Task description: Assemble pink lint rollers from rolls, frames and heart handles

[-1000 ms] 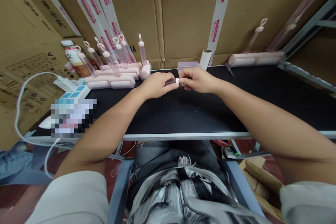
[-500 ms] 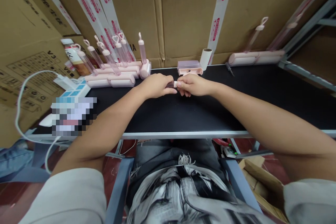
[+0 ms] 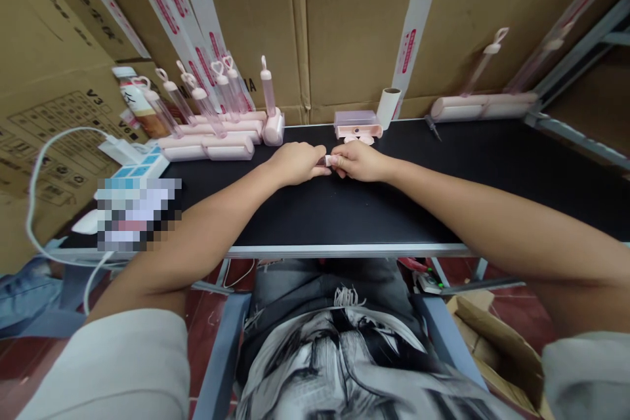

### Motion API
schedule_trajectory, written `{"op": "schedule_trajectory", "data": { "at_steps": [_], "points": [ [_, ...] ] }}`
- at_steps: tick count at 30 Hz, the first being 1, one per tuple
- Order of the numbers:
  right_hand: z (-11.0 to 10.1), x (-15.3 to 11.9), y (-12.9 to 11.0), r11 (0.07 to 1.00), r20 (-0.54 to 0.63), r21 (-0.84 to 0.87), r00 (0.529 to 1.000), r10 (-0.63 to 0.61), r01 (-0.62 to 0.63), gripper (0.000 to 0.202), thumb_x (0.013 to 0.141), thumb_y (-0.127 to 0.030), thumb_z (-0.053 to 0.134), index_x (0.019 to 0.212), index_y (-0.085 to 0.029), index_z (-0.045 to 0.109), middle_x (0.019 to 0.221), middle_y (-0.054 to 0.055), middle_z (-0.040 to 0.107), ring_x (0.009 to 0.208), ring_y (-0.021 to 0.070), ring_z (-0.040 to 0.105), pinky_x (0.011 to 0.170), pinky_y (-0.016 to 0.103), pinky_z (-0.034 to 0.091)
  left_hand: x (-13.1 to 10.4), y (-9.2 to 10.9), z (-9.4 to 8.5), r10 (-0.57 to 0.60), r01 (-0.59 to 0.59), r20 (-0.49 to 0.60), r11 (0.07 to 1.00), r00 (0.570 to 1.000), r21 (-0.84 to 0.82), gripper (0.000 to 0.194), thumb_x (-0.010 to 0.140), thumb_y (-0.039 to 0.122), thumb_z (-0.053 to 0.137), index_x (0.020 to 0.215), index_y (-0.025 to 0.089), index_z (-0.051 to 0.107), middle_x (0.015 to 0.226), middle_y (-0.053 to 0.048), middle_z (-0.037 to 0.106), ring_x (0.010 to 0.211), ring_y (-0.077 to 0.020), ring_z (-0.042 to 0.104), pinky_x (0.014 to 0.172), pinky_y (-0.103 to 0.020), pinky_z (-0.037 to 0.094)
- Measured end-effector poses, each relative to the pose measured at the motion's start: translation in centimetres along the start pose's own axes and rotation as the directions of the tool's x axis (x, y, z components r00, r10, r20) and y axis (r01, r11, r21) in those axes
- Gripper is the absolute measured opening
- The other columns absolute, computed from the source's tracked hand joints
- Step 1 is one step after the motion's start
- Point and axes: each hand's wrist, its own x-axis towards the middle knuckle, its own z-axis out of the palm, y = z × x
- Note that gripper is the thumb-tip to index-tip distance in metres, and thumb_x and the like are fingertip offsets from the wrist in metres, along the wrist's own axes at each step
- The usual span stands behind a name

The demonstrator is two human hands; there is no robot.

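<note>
Above the middle of the black table (image 3: 315, 216), my left hand (image 3: 296, 164) is closed around a clear tube (image 3: 321, 161), most of which its fingers hide. My right hand (image 3: 363, 161) pinches the pale pink cap (image 3: 329, 161) at the tube's right end. The two hands almost touch. Just behind my right hand lies an opened pink case (image 3: 357, 132) with a clear lilac cover, and small pale pink pieces (image 3: 365, 141) sit at its front.
Pink cylindrical cases with upright clear tubes (image 3: 207, 147) stand at the left; more pink cases (image 3: 485, 108) are back right. A cardboard roll (image 3: 390, 109) and a thin pointed tool (image 3: 433, 128) lie near the back edge. A power strip (image 3: 147, 167) with white cables is far left.
My hands keep their hold on the tube and cap with hardly any movement. The right hand's fingers have curled in slightly, and the view has shifted a little.
</note>
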Motion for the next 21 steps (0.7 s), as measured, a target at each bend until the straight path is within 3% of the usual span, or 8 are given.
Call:
{"op": "schedule_trajectory", "data": {
  "at_steps": [5, 11, 14, 17, 19, 21],
  "points": [
    [0.1, 0.1, -0.3, 1.0, 0.033, -0.021, 0.999, 0.022, -0.021, 0.076, 0.092, -0.092, 0.049, 0.072, -0.021, 0.064, 0.061, 0.005, 0.07, 0.055, 0.0146, 0.057, 0.061, 0.029, 0.042, 0.1, 0.2, 0.6, -0.013, 0.014, 0.033, 0.999, 0.999, -0.039, 0.052, 0.107, 0.065, 0.053, 0.125, 0.019, 0.071, 0.115, -0.016, 0.082, 0.104, -0.0349, 0.08, 0.073, -0.034, 0.047],
    [-0.1, 0.1, -0.7, 0.998, 0.06, -0.029, 0.997, 0.05, -0.048, 0.076, 0.093, -0.091, 0.051, 0.071, -0.02, 0.065, 0.059, 0.002, 0.067, 0.052, 0.0121, 0.053, 0.058, 0.028, 0.04, 0.6, -0.7, 1.2, 0.07, -0.07, -0.004, 0.989, 0.998, -0.128, 0.046, 0.104, 0.063, 0.057, 0.115, 0.021, 0.071, 0.106, -0.013, 0.082, 0.099, -0.0313, 0.079, 0.069, -0.033, 0.04],
    [-0.2, 0.1, -0.8, 0.989, 0.08, 0.051, 0.988, 0.133, -0.137, 0.068, 0.095, -0.085, 0.059, 0.075, -0.02, 0.063, 0.06, 0.001, 0.066, 0.049, 0.0112, 0.053, 0.054, 0.027, 0.04, 0.6, -1.1, 1.2, 0.071, -0.079, -0.043, 0.964, 0.997, -0.254, 0.044, 0.1, 0.064, 0.063, 0.111, 0.021, 0.066, 0.1, -0.01, 0.08, 0.091, -0.0285, 0.076, 0.067, -0.032, 0.039],
    [-0.8, 0.0, -0.7, 0.977, 0.102, 0.043, 0.974, 0.204, -0.209, 0.059, 0.098, -0.076, 0.066, 0.078, -0.02, 0.062, 0.064, 0.001, 0.068, 0.049, 0.0115, 0.055, 0.054, 0.027, 0.041, 0.4, -1.5, 1.0, 0.055, -0.089, -0.09, 0.89, 0.994, -0.447, 0.039, 0.097, 0.054, 0.069, 0.116, 0.021, 0.057, 0.096, -0.007, 0.077, 0.081, -0.0231, 0.072, 0.068, -0.031, 0.044],
    [-1.9, 0.0, -0.5, 0.981, 0.06, -0.033, 0.979, 0.193, -0.192, 0.054, 0.101, -0.07, 0.066, 0.079, -0.02, 0.063, 0.068, 0.002, 0.07, 0.054, 0.0128, 0.057, 0.057, 0.028, 0.043, 0.3, -1.8, 1.0, 0.048, -0.102, -0.116, 0.843, 0.992, -0.528, 0.033, 0.096, 0.045, 0.069, 0.114, 0.022, 0.055, 0.095, -0.005, 0.076, 0.078, -0.0203, 0.07, 0.071, -0.03, 0.047],
    [-3.6, 0.0, 0.2, 0.978, -0.109, -0.131, 0.983, 0.148, -0.162, 0.048, 0.105, -0.062, 0.063, 0.082, -0.02, 0.065, 0.077, 0.005, 0.073, 0.065, 0.0165, 0.062, 0.064, 0.03, 0.048, 0.3, -2.3, 1.1, 0.044, -0.101, -0.119, 0.835, 0.992, -0.54, 0.027, 0.095, 0.042, 0.069, 0.109, 0.022, 0.056, 0.096, -0.005, 0.077, 0.079, -0.0197, 0.069, 0.073, -0.031, 0.048]
  ]
}}
